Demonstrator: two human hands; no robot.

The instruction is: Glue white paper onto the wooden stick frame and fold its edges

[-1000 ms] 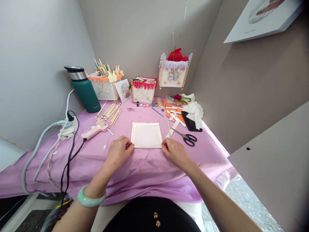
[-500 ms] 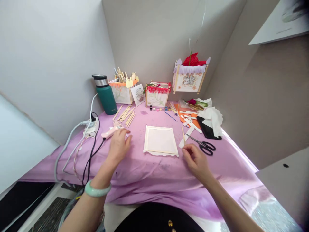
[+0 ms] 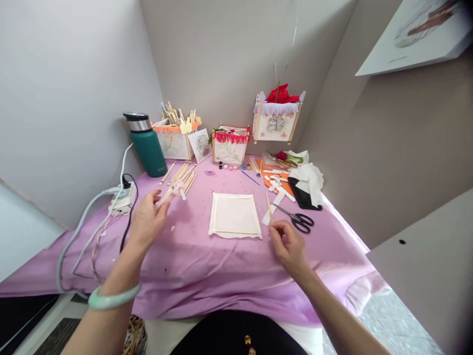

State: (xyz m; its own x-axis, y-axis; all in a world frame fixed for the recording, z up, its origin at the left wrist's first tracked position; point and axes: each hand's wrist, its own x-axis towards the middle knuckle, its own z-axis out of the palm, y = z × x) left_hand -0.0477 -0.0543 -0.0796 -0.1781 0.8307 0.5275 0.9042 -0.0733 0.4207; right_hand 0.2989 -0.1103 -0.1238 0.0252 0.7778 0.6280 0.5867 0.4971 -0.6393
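Observation:
My left hand [image 3: 148, 219] is closed around the handle of a pink hot glue gun [image 3: 173, 191], whose white nozzle points right above the cloth. My right hand [image 3: 289, 245] pinches the lower end of a slim wooden stick [image 3: 269, 208], held roughly upright. Between the hands lies a square white panel [image 3: 234, 214] with a wooden stick along its near side and a loose fabric edge. Beside the stick are a white strip [image 3: 278, 201] and black-handled scissors [image 3: 303, 223].
A teal bottle [image 3: 148, 153] stands at the back left, near loose wooden sticks [image 3: 188, 173]. Decorated boxes [image 3: 229, 152] line the back, and another box [image 3: 275, 125] hangs by the wall. A power strip [image 3: 121, 201] with cords sits left. White scraps [image 3: 309, 181] lie right.
My left hand has picked up the glue gun and brought it up with its nozzle facing right. My right hand keeps its pinch on the stick. The view has shifted slightly.

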